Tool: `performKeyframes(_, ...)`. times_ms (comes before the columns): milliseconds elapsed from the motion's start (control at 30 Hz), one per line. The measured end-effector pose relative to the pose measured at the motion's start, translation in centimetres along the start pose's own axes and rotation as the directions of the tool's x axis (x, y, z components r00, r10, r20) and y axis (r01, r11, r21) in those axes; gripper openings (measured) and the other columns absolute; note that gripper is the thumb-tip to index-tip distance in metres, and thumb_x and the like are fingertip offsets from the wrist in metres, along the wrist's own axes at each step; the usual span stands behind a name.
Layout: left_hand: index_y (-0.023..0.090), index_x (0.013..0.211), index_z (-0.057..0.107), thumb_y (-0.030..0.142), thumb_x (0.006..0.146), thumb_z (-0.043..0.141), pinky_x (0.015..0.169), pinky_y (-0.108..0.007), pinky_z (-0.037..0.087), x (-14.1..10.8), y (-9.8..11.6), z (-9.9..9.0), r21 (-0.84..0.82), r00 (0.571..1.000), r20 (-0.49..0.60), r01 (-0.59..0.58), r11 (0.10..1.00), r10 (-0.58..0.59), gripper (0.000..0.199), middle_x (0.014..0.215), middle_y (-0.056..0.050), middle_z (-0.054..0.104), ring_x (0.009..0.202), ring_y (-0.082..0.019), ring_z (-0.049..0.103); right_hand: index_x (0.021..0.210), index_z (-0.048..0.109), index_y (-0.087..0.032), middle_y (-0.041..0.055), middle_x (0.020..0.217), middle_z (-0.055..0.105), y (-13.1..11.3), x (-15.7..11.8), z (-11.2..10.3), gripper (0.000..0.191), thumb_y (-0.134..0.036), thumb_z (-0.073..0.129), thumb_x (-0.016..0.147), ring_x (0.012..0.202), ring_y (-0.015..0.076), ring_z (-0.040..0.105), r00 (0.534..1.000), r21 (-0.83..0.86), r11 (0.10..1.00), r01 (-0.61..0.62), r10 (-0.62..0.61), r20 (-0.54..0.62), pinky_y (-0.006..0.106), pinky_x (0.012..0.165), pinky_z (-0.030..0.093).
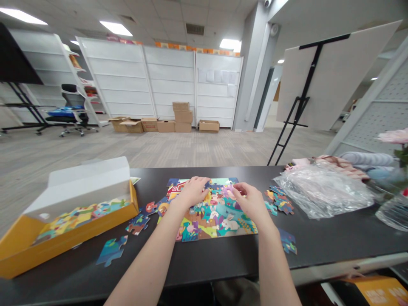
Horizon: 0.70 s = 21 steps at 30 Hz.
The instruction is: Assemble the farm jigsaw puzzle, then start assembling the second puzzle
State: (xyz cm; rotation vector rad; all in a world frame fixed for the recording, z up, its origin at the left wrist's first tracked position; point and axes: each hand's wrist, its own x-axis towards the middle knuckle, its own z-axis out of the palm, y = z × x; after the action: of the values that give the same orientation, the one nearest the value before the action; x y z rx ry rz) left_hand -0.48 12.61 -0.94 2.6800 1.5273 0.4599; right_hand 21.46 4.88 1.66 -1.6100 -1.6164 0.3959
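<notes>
- Cardboard jigsaw puzzle (219,221), partly assembled, lying flat at lower centre of the frame on the dark worktop (204,265); white rabbits (229,223) appear in its printed scene.
- Left hand (191,192): fingers slightly spread, resting on the puzzle's upper edge; whether they hold a piece cannot be told.
- Right hand (250,202): fingers curled and narrowly closed above the puzzle's upper right; any held piece is hidden.
- Loose pieces (279,199): clustered right of the puzzle, with others scattered to its left and lower right.
- Handling (judged): pieces likely light, thin and stiff, best pinched by their edges; joined sections may shift if pushed.
- Yellow box (19,250): open at left, with a white lid flap (89,178) raised.
- Clear plastic bag (321,191): crumpled at right, before folded fabric (366,159).
- Glass vase (393,214): far right, below a pink flower (393,137).
- Background: cardboard cartons (181,117), white shelving (168,76), office chair (72,114), easel (302,85).
- Writing: none legible, including on the orange card (379,291) at lower right.
</notes>
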Motion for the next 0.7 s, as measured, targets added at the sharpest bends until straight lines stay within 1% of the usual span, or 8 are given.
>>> performKeyframes(67,0.024,0.122,0.065,0.029,0.095,0.052,0.106,-0.043,0.044,0.0,-0.1,0.0,0.018,1.000,-0.005,0.015,1.000,-0.015,0.031,0.130,-0.007,0.068,0.123,-0.027,0.056,0.092,0.073,-0.018,0.0084,0.087,0.076,0.1,-0.1,0.1,0.029,-0.039,0.054,0.086,0.079,0.0226,0.070,1.000,-0.013,1.000,0.004,-0.004,0.018,0.034,0.072,0.050)
performKeyframes(133,0.022,0.116,0.068,0.027,0.095,0.051,0.103,-0.047,0.045,-0.1,-0.3,-0.2,0.035,0.999,-0.023,0.045,0.998,-0.044,0.027,0.125,-0.009,0.069,0.119,-0.030,0.058,0.094,0.073,-0.018,0.0079,0.088,0.077,0.2,-0.1,0.2,0.029,-0.038,0.054,0.087,0.078,0.0219,0.070,0.999,-0.005,1.000,0.006,-0.006,0.037,0.033,0.071,0.051)
performKeyframes(233,0.020,0.115,0.068,0.025,0.095,0.052,0.100,-0.051,0.046,-0.3,-0.5,-0.5,0.053,0.996,-0.046,0.080,0.995,-0.077,0.026,0.123,-0.012,0.070,0.117,-0.032,0.059,0.095,0.073,-0.018,0.0071,0.089,0.077,0.5,-0.2,0.4,0.027,-0.037,0.055,0.088,0.077,0.0209,0.070,0.998,0.000,1.000,0.016,-0.016,0.054,0.033,0.072,0.052)
performKeyframes(333,0.019,0.115,0.067,0.026,0.097,0.050,0.099,-0.048,0.047,-0.3,-0.1,-0.7,0.050,0.996,-0.061,0.071,0.996,-0.068,0.026,0.122,-0.012,0.069,0.116,-0.031,0.059,0.094,0.073,-0.019,0.0068,0.090,0.077,0.7,-0.2,0.5,0.025,-0.036,0.056,0.088,0.078,0.0207,0.069,0.998,-0.009,0.999,0.034,-0.033,0.055,0.033,0.073,0.052)
performKeyframes(400,0.021,0.116,0.066,0.027,0.098,0.050,0.100,-0.043,0.047,0.0,0.5,-0.5,0.035,0.998,-0.059,0.027,0.999,-0.025,0.026,0.124,-0.010,0.068,0.119,-0.027,0.058,0.093,0.073,-0.019,0.0069,0.090,0.077,0.7,-0.2,0.5,0.024,-0.036,0.057,0.088,0.078,0.0205,0.069,0.997,-0.005,0.999,0.044,-0.044,0.059,0.032,0.074,0.052)
performKeyframes(500,0.024,0.117,0.067,0.027,0.097,0.053,0.103,-0.038,0.045,0.4,1.6,0.0,-0.007,0.992,-0.035,-0.121,0.993,0.120,0.025,0.126,-0.006,0.067,0.120,-0.023,0.057,0.093,0.073,-0.018,0.0075,0.090,0.077,0.6,-0.2,0.6,0.023,-0.033,0.057,0.088,0.078,0.0208,0.069,0.996,0.010,0.999,0.046,-0.046,0.073,0.032,0.074,0.052)
performKeyframes(567,0.025,0.115,0.069,0.028,0.097,0.053,0.105,-0.039,0.045,0.5,2.1,0.5,-0.022,0.980,-0.030,-0.195,0.980,0.195,0.024,0.124,-0.005,0.068,0.119,-0.023,0.057,0.093,0.073,-0.018,0.0079,0.091,0.077,0.6,-0.2,0.6,0.022,-0.032,0.056,0.088,0.080,0.0210,0.070,0.995,0.023,0.999,0.045,-0.047,0.084,0.032,0.075,0.052)
performKeyframes(700,0.025,0.116,0.069,0.026,0.098,0.052,0.108,-0.043,0.042,0.5,2.2,1.0,-0.008,0.975,-0.028,-0.222,0.975,0.221,0.025,0.120,-0.005,0.070,0.116,-0.024,0.059,0.095,0.073,-0.019,0.0080,0.093,0.077,0.9,-0.2,0.8,0.024,-0.033,0.054,0.091,0.079,0.0205,0.069,0.988,0.000,0.999,0.054,-0.053,0.143,0.030,0.072,0.050)
